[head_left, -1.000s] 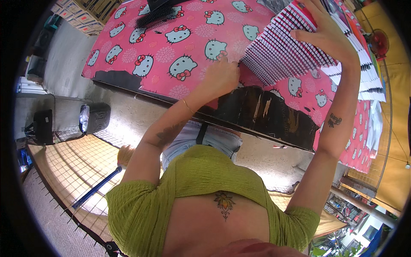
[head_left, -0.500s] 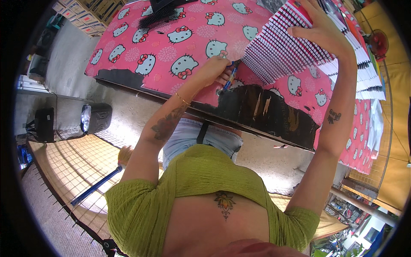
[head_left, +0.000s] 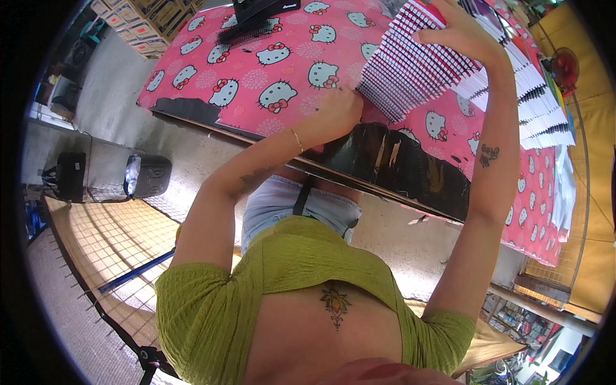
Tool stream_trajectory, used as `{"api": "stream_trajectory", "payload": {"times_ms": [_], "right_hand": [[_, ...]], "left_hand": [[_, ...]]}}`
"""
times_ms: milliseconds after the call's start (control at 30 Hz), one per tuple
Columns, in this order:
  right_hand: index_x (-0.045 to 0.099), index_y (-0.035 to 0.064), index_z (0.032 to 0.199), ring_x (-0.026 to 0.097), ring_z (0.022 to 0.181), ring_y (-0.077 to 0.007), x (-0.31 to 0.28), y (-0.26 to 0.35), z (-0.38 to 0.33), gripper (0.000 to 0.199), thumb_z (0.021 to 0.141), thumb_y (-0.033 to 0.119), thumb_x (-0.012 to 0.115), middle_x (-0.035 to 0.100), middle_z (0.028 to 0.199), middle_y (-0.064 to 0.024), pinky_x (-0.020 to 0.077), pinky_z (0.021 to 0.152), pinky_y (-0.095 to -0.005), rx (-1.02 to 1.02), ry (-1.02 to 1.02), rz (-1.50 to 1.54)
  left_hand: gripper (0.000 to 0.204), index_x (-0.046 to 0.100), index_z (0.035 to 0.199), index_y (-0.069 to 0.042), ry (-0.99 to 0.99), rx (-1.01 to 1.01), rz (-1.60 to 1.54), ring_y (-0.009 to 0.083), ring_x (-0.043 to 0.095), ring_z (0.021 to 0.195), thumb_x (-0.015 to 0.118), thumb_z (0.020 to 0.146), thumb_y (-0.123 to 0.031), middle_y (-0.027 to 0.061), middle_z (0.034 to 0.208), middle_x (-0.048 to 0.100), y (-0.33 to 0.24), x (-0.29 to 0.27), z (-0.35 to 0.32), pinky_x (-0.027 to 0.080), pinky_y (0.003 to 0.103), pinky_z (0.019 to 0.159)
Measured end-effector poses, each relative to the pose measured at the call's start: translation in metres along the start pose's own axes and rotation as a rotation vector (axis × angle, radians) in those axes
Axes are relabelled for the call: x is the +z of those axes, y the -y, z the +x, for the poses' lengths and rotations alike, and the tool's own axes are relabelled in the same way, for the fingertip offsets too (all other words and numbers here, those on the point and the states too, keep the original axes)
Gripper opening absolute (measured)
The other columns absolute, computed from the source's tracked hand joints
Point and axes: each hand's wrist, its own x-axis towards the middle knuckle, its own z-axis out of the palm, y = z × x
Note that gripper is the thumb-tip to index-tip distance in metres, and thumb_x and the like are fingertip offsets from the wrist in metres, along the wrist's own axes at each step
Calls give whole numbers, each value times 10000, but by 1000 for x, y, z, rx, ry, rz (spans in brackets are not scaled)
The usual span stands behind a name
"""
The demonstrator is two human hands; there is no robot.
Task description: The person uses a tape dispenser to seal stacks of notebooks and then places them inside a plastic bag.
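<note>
My left hand (head_left: 341, 114) is closed in a fist above the table's near edge, beside the lower left corner of a fanned stack of spiral-bound notebooks (head_left: 407, 70). Whatever the fist holds is hidden beneath the back of the hand. White pages and rows of dark binding coils show along the stack's slanted side. At the top of that stack, my right hand (head_left: 465, 35) grips it, with the thumb on the near face and the fingers partly out of sight over the far side.
The table (head_left: 250, 74) wears a pink cartoon-cat cover, torn to black along its near edge. More fanned notebooks (head_left: 532, 99) lie at the right. A black brush (head_left: 244, 32) lies at the back left, near cardboard boxes (head_left: 144, 25). A black bin-like container (head_left: 151, 176) is on the floor.
My left hand has turned over and closed, hiding the slim blue tool seen in its fingers before. My right hand and the notebook stack appear shifted slightly left.
</note>
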Motion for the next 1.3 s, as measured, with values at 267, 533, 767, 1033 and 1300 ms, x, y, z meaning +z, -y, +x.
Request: {"api": "stream_trajectory", "payload": {"times_ms": [267,533,767,1033,1300], "right_hand": [[383,136,1491,390,1365,-184,-9,-44,-14,640,961,440,576,424,1467,-103,272,1156,-392,-138,-692,1334],[483,35,1341,493,1262,-285,110,-14,-126,494,967,350,551,532,1334,-124,380,1075,-433,370,-1096,1420],[481,106,1317,504,1189,-234,243,4,-160,473,941,372,591,532,1287,-98,398,1021,-438,820,-708,1885],[477,155,1305,499,1122,-247,231,11,-129,485,928,439,592,523,1250,-71,424,988,-442,872,-625,1863],[517,174,1255,531,1020,-173,234,34,-85,433,915,417,627,586,1130,-9,434,919,-381,881,-689,1890]], "left_hand": [[361,628,1143,-33,129,-240,-192,438,620,941,525,922,-299,231,1079,610,57,-22,-4,513,537,809],[565,447,1441,-201,-156,-364,140,418,416,1287,501,951,-476,244,1388,444,102,-12,-97,289,629,1051],[549,427,1463,-229,-210,-345,181,398,434,1273,495,966,-451,249,1375,448,100,-4,-89,313,583,1037],[553,441,1449,-194,-226,-354,201,402,434,1263,533,950,-415,253,1356,464,96,-6,-87,308,563,1047],[556,456,1427,-167,-231,-352,144,417,420,1261,552,931,-399,251,1348,462,96,-10,-90,304,603,1039]]}}
